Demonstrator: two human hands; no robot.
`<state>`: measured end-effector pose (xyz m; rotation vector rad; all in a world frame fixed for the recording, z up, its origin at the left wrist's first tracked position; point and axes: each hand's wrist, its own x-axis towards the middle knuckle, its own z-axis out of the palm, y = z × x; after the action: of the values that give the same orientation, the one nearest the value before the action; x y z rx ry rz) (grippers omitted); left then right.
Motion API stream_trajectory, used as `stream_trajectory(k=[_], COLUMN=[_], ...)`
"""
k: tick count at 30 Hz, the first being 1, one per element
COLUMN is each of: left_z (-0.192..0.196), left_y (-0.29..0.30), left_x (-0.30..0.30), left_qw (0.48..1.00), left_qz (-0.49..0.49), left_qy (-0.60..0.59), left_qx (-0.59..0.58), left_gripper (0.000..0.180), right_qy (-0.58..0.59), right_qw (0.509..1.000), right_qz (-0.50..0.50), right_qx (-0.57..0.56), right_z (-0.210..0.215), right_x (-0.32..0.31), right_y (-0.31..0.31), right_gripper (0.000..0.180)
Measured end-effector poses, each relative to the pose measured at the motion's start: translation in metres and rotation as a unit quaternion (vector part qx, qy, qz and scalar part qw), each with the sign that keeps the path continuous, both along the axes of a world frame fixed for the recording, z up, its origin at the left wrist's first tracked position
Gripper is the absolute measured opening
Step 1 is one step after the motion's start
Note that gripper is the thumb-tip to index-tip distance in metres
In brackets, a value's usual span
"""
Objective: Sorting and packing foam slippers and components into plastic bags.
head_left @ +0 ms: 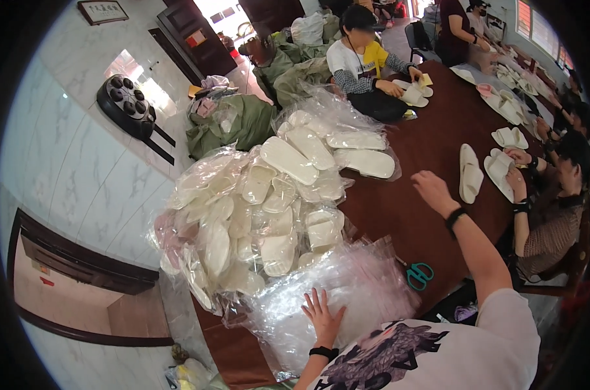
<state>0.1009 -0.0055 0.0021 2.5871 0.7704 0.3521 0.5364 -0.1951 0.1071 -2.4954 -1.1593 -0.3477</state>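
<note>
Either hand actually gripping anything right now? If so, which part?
Nothing gripped. The left hand lies flat, fingers spread, on the stack of clear plastic bags. The right hand hangs open over the brown table, empty, reaching toward the white slippers.

The left hand (322,314) lies flat with the palm down and the fingers spread wide and pointing away from the body. A black band sits on its wrist, and the forearm comes up short from the lower edge. The right hand (431,188) is stretched far forward, the arm nearly straight and rising from the shoulder of a white printed shirt. Its fingers are loosely curled and hold nothing. A black band circles that wrist too.
</note>
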Motion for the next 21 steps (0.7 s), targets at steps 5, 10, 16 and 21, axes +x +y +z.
stream_trajectory(k=[5, 10, 16, 21], left_z=[-0.006, 0.002, 0.018, 0.03], left_y=[0.001, -0.002, -0.003, -0.009], left_x=[0.004, 0.006, 0.008, -0.004], left_qw=[1.0, 0.999, 1.0, 0.993], left_qz=[0.005, 0.011, 0.014, -0.006], left_qy=[0.001, 0.03, -0.006, -0.087], left_qx=[0.0, -0.03, -0.027, 0.08], left_gripper=[0.093, 0.092, 0.091, 0.091], right_qy=[0.061, 0.038, 0.069, 0.245], right_qw=[0.996, 0.991, 0.991, 0.964], right_qz=[0.041, -0.084, -0.054, -0.089], right_qx=[-0.054, -0.095, -0.1, 0.044], right_z=[-0.063, -0.082, -0.096, -0.085], right_x=[0.053, 0.08, 0.071, 0.029], right_y=[0.085, 0.125, 0.108, 0.037], right_gripper=[0.049, 0.089, 0.07, 0.042])
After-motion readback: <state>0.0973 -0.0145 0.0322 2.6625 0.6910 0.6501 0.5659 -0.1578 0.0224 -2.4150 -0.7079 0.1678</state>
